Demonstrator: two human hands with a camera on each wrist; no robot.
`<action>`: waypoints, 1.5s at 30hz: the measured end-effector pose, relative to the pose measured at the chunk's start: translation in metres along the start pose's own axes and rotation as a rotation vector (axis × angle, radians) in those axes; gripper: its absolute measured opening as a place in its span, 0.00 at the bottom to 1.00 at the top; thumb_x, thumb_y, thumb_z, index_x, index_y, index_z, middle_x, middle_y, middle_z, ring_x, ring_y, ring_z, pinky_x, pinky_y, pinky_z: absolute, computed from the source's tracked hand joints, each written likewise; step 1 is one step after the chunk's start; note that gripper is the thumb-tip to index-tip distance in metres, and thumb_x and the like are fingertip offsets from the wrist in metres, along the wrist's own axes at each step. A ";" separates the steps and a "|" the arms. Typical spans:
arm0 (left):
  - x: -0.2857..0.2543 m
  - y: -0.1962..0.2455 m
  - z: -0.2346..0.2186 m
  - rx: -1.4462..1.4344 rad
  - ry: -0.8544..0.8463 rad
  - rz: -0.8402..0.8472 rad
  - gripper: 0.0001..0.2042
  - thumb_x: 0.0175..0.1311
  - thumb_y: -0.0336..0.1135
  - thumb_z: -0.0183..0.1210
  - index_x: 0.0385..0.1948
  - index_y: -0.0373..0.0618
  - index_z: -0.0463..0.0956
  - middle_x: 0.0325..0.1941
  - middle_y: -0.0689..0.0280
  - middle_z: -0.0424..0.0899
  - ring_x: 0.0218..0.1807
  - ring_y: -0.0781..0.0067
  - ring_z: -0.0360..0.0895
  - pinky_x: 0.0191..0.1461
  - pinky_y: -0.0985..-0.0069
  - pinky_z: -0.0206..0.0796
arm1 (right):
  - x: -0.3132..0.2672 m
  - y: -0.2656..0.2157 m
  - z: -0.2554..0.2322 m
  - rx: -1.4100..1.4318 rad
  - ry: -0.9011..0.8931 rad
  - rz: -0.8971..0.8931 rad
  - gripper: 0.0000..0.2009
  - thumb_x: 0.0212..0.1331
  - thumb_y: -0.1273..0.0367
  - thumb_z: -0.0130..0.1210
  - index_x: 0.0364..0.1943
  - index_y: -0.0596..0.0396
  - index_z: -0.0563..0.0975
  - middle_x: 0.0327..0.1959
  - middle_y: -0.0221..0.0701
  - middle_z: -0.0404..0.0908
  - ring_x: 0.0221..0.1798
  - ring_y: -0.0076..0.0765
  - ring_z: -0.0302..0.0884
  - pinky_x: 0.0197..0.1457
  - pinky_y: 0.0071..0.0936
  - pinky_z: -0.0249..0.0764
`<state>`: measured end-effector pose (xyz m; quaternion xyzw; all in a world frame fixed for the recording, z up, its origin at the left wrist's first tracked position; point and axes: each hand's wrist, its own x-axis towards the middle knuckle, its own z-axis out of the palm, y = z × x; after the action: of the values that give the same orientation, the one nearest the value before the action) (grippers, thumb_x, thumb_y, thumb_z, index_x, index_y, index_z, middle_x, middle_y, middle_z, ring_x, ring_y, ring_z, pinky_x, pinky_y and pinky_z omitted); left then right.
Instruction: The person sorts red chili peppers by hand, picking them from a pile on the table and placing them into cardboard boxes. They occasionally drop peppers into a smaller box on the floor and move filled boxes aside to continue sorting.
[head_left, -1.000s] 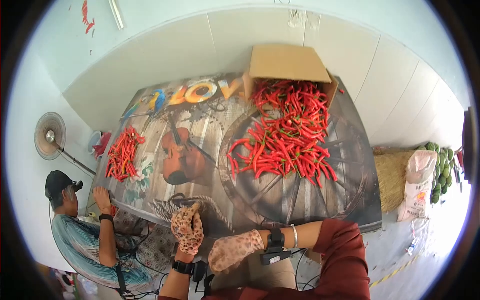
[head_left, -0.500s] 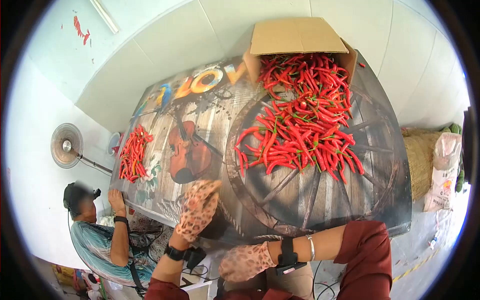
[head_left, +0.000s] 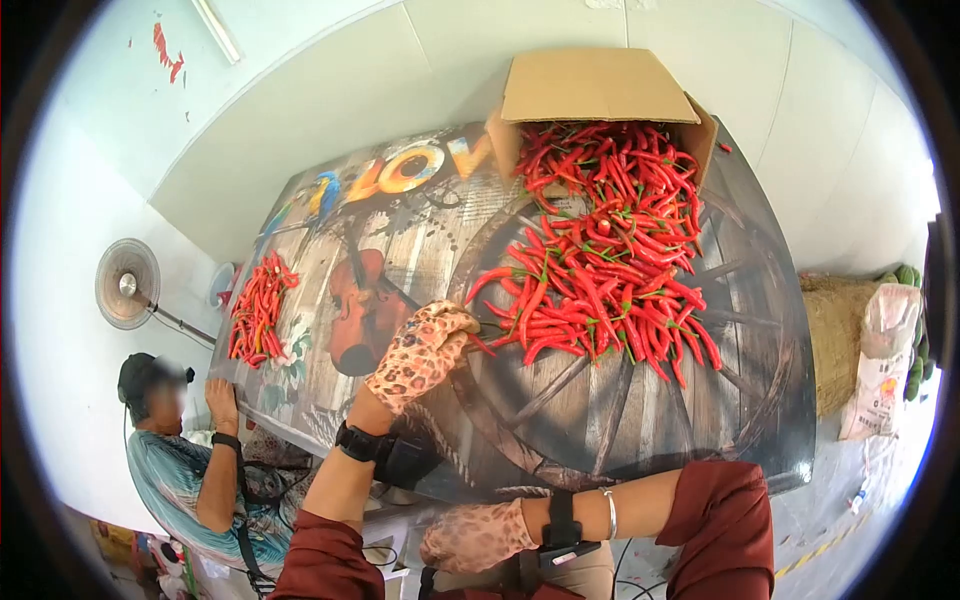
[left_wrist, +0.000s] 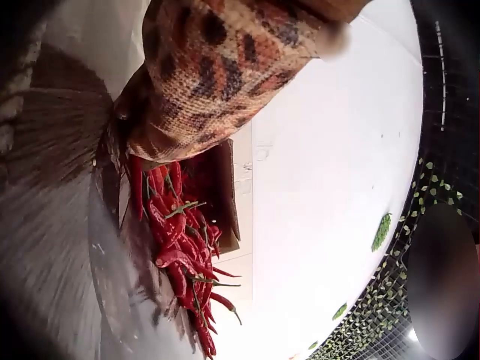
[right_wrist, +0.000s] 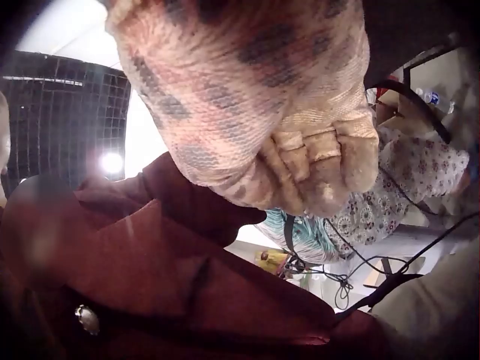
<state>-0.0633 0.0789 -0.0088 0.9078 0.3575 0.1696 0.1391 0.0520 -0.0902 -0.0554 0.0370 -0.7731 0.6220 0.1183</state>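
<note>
head view: left hand [head_left: 425, 350] has reached the left edge of the chilli heap [head_left: 620, 270], seemingly within reach; its grip, i cannot tell. right hand [head_left: 482, 537], before the heap, loosely curled.

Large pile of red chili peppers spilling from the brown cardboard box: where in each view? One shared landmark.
Head: large red chili pile, upper right of centre, spilling from brown cardboard box.
Left wrist: lower left of centre, below gloved left hand.
Right wrist: not in it.
Landmark: leopard-print fabric gloves, left in head and left wrist, right in head and right wrist.
</note>
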 end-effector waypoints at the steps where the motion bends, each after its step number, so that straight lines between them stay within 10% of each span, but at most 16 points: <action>1: -0.002 -0.001 0.001 0.002 0.008 -0.004 0.11 0.59 0.29 0.52 0.43 0.45 0.78 0.49 0.61 0.77 0.55 0.57 0.71 0.60 0.65 0.62 | -0.001 -0.004 0.000 -0.101 0.020 -0.029 0.10 0.57 0.67 0.49 0.31 0.62 0.72 0.29 0.45 0.74 0.34 0.54 0.73 0.39 0.43 0.70; 4: 0.002 0.008 0.000 0.119 0.091 0.069 0.09 0.61 0.29 0.52 0.41 0.43 0.78 0.44 0.60 0.78 0.50 0.59 0.73 0.56 0.67 0.65 | -0.001 -0.006 -0.002 -0.195 0.025 -0.032 0.10 0.57 0.67 0.49 0.33 0.61 0.73 0.31 0.45 0.75 0.37 0.53 0.74 0.40 0.43 0.71; 7: 0.011 0.015 -0.006 -0.222 0.155 -0.319 0.08 0.63 0.30 0.54 0.41 0.41 0.77 0.40 0.59 0.80 0.44 0.64 0.77 0.49 0.72 0.67 | 0.002 0.007 0.003 -0.159 -0.019 0.023 0.10 0.57 0.67 0.49 0.35 0.61 0.73 0.32 0.45 0.75 0.39 0.53 0.75 0.41 0.43 0.71; 22: 0.055 -0.008 0.024 -0.243 0.143 -0.217 0.21 0.62 0.35 0.54 0.58 0.47 0.69 0.55 0.52 0.74 0.59 0.52 0.69 0.63 0.64 0.60 | 0.008 0.002 -0.014 -0.250 -0.034 -0.145 0.09 0.56 0.71 0.50 0.39 0.61 0.74 0.34 0.45 0.77 0.38 0.50 0.75 0.42 0.37 0.72; 37: 0.046 0.015 0.015 -0.140 0.301 -0.278 0.11 0.62 0.34 0.53 0.41 0.38 0.75 0.41 0.52 0.78 0.47 0.51 0.75 0.50 0.62 0.66 | -0.006 -0.044 -0.029 -0.031 0.026 -0.084 0.10 0.57 0.71 0.49 0.40 0.63 0.72 0.36 0.43 0.76 0.39 0.49 0.74 0.42 0.34 0.71; 41: 0.042 0.016 0.019 -0.117 0.306 -0.079 0.11 0.64 0.35 0.51 0.43 0.41 0.75 0.44 0.53 0.77 0.49 0.50 0.73 0.53 0.62 0.65 | -0.013 0.065 0.036 -0.113 -0.016 0.023 0.12 0.58 0.73 0.48 0.46 0.60 0.73 0.45 0.41 0.77 0.47 0.42 0.75 0.51 0.31 0.70; 43: 0.043 0.023 0.019 -0.111 0.243 -0.072 0.12 0.64 0.36 0.51 0.44 0.42 0.75 0.44 0.54 0.77 0.50 0.51 0.73 0.55 0.62 0.64 | -0.020 0.125 0.068 1.283 0.031 0.139 0.15 0.60 0.71 0.47 0.51 0.59 0.72 0.51 0.39 0.76 0.52 0.39 0.74 0.57 0.28 0.68; 44: 0.043 0.026 0.020 -0.101 0.178 -0.061 0.12 0.63 0.36 0.52 0.45 0.42 0.75 0.45 0.54 0.77 0.52 0.51 0.72 0.57 0.62 0.64 | -0.019 0.100 0.051 1.289 0.034 0.144 0.15 0.60 0.71 0.47 0.51 0.59 0.72 0.51 0.39 0.76 0.52 0.39 0.74 0.57 0.28 0.68; 45: 0.041 0.022 0.027 -0.083 0.240 0.048 0.14 0.62 0.37 0.54 0.47 0.46 0.75 0.47 0.56 0.77 0.53 0.53 0.71 0.59 0.61 0.63 | -0.015 0.046 0.012 0.521 -0.098 0.046 0.17 0.62 0.69 0.46 0.55 0.57 0.71 0.54 0.37 0.74 0.55 0.36 0.72 0.61 0.26 0.65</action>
<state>-0.0107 0.0880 -0.0166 0.8828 0.3422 0.2948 0.1289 0.0552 -0.0930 -0.1055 0.0789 -0.5923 0.8001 0.0529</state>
